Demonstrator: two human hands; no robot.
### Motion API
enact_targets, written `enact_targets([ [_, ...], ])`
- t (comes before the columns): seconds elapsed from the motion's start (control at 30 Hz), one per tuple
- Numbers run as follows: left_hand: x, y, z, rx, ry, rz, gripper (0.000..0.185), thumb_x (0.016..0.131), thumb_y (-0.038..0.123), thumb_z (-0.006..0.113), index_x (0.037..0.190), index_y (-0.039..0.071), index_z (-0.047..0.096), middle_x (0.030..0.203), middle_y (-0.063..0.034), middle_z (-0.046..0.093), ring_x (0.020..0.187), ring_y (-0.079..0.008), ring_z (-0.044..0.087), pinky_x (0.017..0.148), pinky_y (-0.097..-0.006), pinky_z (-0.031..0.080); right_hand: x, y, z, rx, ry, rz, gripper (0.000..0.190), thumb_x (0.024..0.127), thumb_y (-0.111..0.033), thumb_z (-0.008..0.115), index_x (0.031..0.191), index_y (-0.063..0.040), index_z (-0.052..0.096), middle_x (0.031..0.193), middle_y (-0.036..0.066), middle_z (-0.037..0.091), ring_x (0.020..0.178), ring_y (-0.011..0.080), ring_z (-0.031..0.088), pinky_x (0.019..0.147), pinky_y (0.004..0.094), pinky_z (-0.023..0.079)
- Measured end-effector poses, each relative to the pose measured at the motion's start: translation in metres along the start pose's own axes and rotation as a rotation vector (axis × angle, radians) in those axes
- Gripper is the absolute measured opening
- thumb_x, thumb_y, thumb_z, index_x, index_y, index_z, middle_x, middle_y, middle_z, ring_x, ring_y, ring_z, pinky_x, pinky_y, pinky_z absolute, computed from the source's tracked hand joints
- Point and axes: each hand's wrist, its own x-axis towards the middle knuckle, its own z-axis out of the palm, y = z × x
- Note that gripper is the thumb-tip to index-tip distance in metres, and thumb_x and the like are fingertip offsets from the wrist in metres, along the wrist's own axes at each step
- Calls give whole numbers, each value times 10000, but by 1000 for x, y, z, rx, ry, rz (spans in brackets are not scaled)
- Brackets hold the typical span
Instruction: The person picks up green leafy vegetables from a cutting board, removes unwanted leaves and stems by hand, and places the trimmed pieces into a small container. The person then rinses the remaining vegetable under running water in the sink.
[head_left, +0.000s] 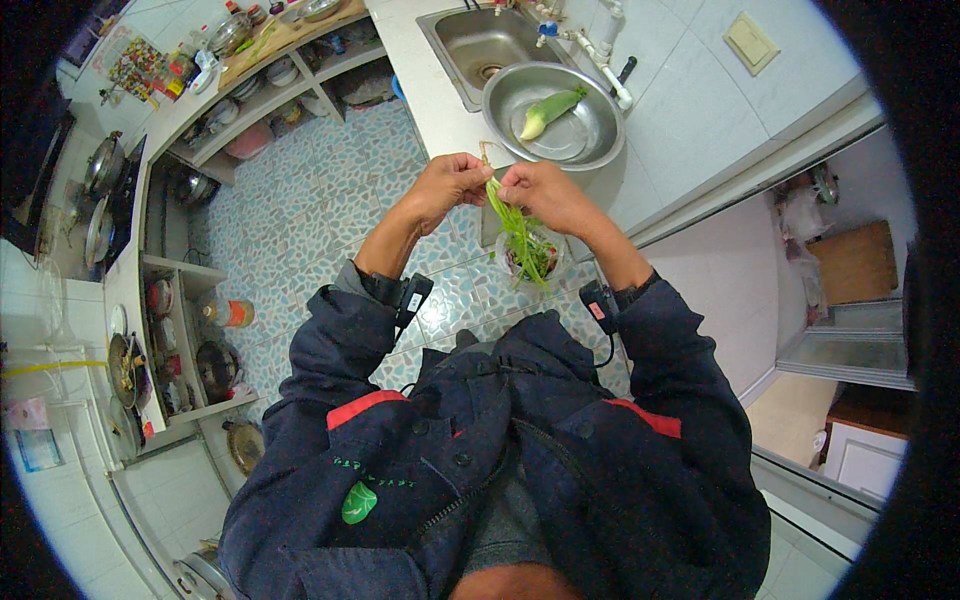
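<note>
My left hand (448, 189) pinches a thin bunch of leafy green vegetable (517, 225) just below its pale root end. From the other side, my right hand (549, 193) has its fingertips on the upper stalks. The leaves hang down over a plastic-lined waste bin (500, 264) with green and reddish scraps inside. Beyond my hands, a wide stainless steel basin (491, 105) sits on the counter edge. A green radish (553, 112) with a pale end lies in it.
A steel sink (469, 45) is set into the white counter (409, 45), with pipes (600, 52) on the wall. Left across the tiled floor (330, 180) run shelves and a stove. An oil bottle (229, 313) stands by the shelves. A doorway with a track opens on the right.
</note>
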Motion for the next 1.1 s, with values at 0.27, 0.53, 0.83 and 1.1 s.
enact_targets([
  [0.27,-2,-1,1,11,-4,-2,192,965,217,613,986,27,603,895,-52,640,757,-150,616,732,-299,540,-11,-17,16,-415,265,-209,222,935,-224,549,955,-14,618,837,231,646,807,404,625,719,476,482],
  [0.53,-6,-2,-1,-158,-109,-30,167,982,174,566,1038,22,606,991,-56,644,905,-153,616,800,-317,520,3,2,5,-118,103,-222,243,955,-235,556,993,-14,650,786,129,631,720,277,598,669,393,472],
  [0.83,-15,2,7,-276,-176,17,255,981,203,561,1149,16,607,1068,-68,674,961,-147,633,866,-297,498,-10,-4,-10,466,-151,142,167,967,-256,592,981,-108,670,648,-111,382,531,8,312,459,192,236],
  [1.1,-15,0,2,-523,-320,85,248,987,174,549,1156,-5,577,1004,-77,645,940,-157,627,851,-305,504,-26,-1,-26,790,-324,166,192,981,-236,575,1076,-73,613,671,-110,356,495,-4,264,420,176,187],
])
